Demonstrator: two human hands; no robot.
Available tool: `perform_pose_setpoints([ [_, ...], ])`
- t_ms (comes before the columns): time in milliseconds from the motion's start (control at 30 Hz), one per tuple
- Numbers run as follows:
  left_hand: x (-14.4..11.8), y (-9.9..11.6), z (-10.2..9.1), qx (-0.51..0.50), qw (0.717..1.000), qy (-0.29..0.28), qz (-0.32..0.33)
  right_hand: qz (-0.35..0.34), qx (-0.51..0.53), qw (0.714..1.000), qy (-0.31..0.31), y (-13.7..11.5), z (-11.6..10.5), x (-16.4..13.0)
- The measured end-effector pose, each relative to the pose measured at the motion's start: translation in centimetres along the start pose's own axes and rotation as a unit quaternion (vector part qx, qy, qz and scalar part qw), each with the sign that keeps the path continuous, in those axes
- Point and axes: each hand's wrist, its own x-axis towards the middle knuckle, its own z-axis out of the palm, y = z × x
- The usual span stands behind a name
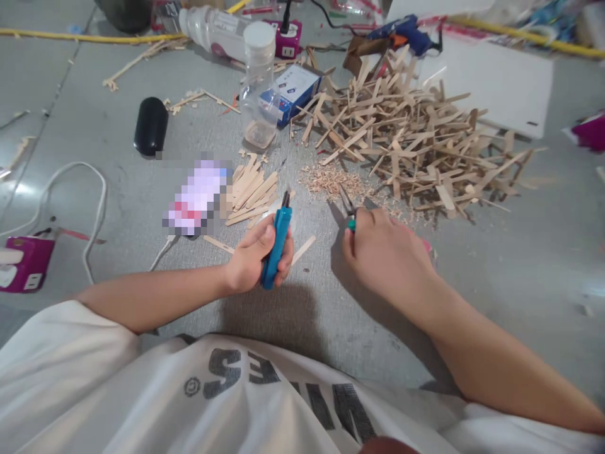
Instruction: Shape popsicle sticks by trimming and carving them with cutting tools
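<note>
On the grey floor (496, 265), listed near to far.

1. White printed shirt (227, 391): nearest the camera, across the lower frame.
2. Left hand (253, 255): fingers wrapped closed round a blue-handled cutter (276, 243), held upright with its dark tip pointing away.
3. Right hand (387, 252): fingers curled closed on a second cutter (350, 211), teal at the grip, its metal blades parted and tipped toward the floor. Whether anything sits between the blades cannot be told.
4. Loose stick (303, 249): lies flat on the floor between the two hands, touching neither.
5. Cut stick stack (250, 189): short flat pieces, just beyond the left hand.
6. Shavings (331, 180): a fine scatter just beyond the right hand's blades.
7. Clear plastic bottle (258, 88): upright, white cap, behind the stack.
8. Large stick heap (411, 139): a tangled pile, far right.
9. Glue gun (406, 34): blue, at the far edge.

Handling note, as a judgement: good cuts would call for one cutter at a time, the stick seated square and deep in the blades, fingertips kept back from the edge, and offcuts dropped onto the shavings.
</note>
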Motion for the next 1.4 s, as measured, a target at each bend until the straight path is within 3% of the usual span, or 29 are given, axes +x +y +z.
perform_pose_setpoints([
  [67, -0.1, -0.1, 0.0, 0.023, 0.999, 0.036, 0.005, -0.039, 0.124, 0.99, 0.054, 1.0, 0.7, 0.6],
  [133, -0.1, -0.3, 0.1, 0.043, 0.997, 0.059, 0.006, -0.084, 0.264, 0.958, 0.079, 1.5, 1.6, 0.8],
  [267, 0.0, -0.3, 0.4, 0.069, 0.994, 0.086, 0.008, -0.136, 0.423, 0.894, 0.053, 1.3, 3.0, 0.7],
  [467, -0.3, -0.1, 0.7, 0.135, 0.982, 0.132, -0.032, -0.218, 0.435, 0.873, 0.032, 0.5, 2.8, 0.3],
  [700, -0.3, 0.1, 1.0, 0.162, 0.975, 0.145, -0.041, -0.219, 0.394, 0.892, 0.049, 0.6, 2.2, 0.2],
  [1067, -0.3, 0.1, 0.9, 0.182, 0.971, 0.146, -0.051, -0.212, 0.392, 0.891, 0.09, 0.4, 2.9, 0.4],
  [1300, -0.6, -0.2, 0.1, 0.173, 0.984, 0.038, 0.01, -0.18, 0.448, 0.874, 0.052, 0.4, 2.8, 0.5],
  [1400, -0.3, -0.2, 0.1, 0.149, 0.988, 0.032, 0.023, -0.18, 0.45, 0.873, 0.055, 0.4, 2.6, 0.5],
])
